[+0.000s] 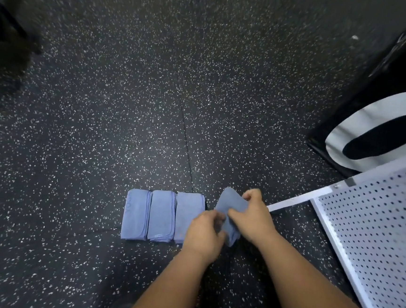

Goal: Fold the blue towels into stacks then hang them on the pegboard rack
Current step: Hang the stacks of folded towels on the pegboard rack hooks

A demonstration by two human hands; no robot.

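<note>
Three folded blue towels lie side by side on the speckled floor: a left one (pixel 135 214), a middle one (pixel 162 216) and a right one (pixel 188 214). Just right of them a fourth folded blue towel (pixel 229 204) is held up off the floor, tilted. My left hand (pixel 203 235) grips its near lower edge and my right hand (pixel 253 217) grips its right side, thumb on top. The white pegboard rack (pixel 376 233) stands at the right, close to my right forearm.
A black box with a white oval patch (pixel 375 134) stands at the far right behind the pegboard. A white bar of the rack's frame (pixel 298 201) reaches toward my right hand. Dark blurred shapes (pixel 7 46) sit at the far left.
</note>
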